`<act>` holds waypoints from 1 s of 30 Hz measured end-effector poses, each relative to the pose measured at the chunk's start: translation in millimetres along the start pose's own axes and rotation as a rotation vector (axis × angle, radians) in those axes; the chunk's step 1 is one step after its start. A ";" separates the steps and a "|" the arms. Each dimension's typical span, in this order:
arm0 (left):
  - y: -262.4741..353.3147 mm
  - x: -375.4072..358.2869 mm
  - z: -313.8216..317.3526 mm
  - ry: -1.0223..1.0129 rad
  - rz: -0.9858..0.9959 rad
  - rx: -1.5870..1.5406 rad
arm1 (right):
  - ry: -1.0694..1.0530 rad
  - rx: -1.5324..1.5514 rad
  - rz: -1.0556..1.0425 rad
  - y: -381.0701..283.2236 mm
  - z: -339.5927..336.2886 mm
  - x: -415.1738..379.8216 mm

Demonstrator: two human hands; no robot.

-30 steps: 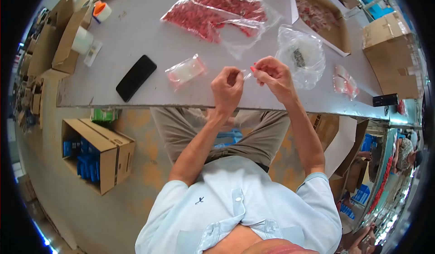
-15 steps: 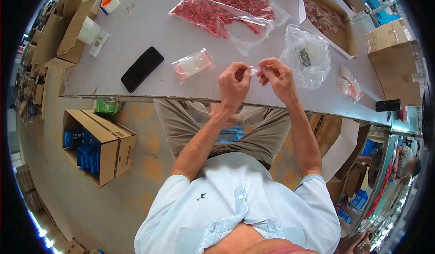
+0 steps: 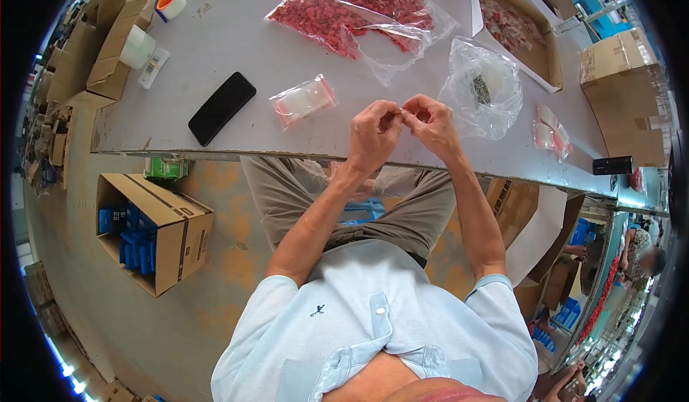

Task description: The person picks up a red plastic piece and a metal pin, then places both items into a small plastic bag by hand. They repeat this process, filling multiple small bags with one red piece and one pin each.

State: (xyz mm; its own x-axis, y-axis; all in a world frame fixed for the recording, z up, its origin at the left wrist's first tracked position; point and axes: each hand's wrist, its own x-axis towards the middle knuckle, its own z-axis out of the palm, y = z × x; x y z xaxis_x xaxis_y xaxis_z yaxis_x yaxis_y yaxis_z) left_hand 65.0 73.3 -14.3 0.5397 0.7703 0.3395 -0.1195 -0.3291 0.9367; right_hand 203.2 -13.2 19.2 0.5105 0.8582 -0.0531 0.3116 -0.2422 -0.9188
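My left hand (image 3: 375,135) and my right hand (image 3: 433,127) meet fingertip to fingertip over the table's near edge. Both are closed in a pinch on a small clear plastic bag, now almost wholly covered by the fingers; anything inside it is hidden. To the left lies a packet of clear zip bags with red strips (image 3: 304,103). Right of my hands rests an open clear plastic bag (image 3: 508,108) holding a clump of small dark metallic pieces (image 3: 481,90). Beyond them is a large clear bag of small red pieces (image 3: 316,20).
A black phone (image 3: 222,108) lies on the grey table (image 3: 237,36). An open carton (image 3: 549,72) with small filled bags stands back right, near more small bags (image 3: 551,131) and a black object (image 3: 613,166). Below, a carton (image 3: 188,219) holds blue boxes.
My right hand has moved left and its fingers have closed against my left fingertips. The small clear bag, visible between the hands before, is now mostly covered.
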 end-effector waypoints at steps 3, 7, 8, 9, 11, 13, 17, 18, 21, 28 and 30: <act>1.6 -1.9 2.4 0.014 0.025 -0.010 | 0.161 -0.492 -0.239 -10.4 3.3 -7.5; 6.3 1.8 -6.6 0.026 -0.257 -0.136 | 0.054 0.006 -0.164 -9.2 -12.0 -11.7; 5.2 2.8 -6.5 0.031 -0.258 -0.137 | 0.088 -0.011 -0.216 -7.4 -16.4 -12.6; 4.4 3.4 -5.6 0.032 -0.266 -0.160 | 0.125 -0.027 -0.266 -10.1 -17.9 -14.8; 3.4 3.5 -4.0 0.024 -0.274 -0.182 | 0.091 -0.073 -0.302 -17.3 -16.2 -19.6; 5.5 3.0 -5.6 -0.009 -0.239 -0.119 | 0.057 -0.114 -0.337 -15.9 -15.0 -21.5; -0.3 1.2 -8.3 -0.019 -0.308 -0.157 | 0.068 -0.051 -0.337 8.8 -11.1 -17.4; 5.3 2.2 -6.6 0.032 -0.265 -0.251 | 0.069 0.016 -0.289 8.8 -10.6 -17.4; 0.5 5.1 -2.3 0.034 -0.148 -0.270 | 0.072 0.105 -0.239 7.0 -10.7 -21.1; -6.8 4.3 -7.3 -0.132 -0.265 -0.351 | 0.068 0.181 -0.139 7.8 -14.0 -22.4; -5.4 4.6 -7.3 -0.142 -0.253 -0.341 | 0.076 0.222 -0.106 3.3 -12.9 -22.6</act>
State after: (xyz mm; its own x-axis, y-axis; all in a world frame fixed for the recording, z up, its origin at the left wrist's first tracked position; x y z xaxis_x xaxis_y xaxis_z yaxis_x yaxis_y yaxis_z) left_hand 62.1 82.6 -17.2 0.6934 0.7131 0.1037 -0.2243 0.0768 0.9715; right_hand 203.1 -39.2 22.4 0.5456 0.8351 0.0699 0.1876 -0.0403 -0.9814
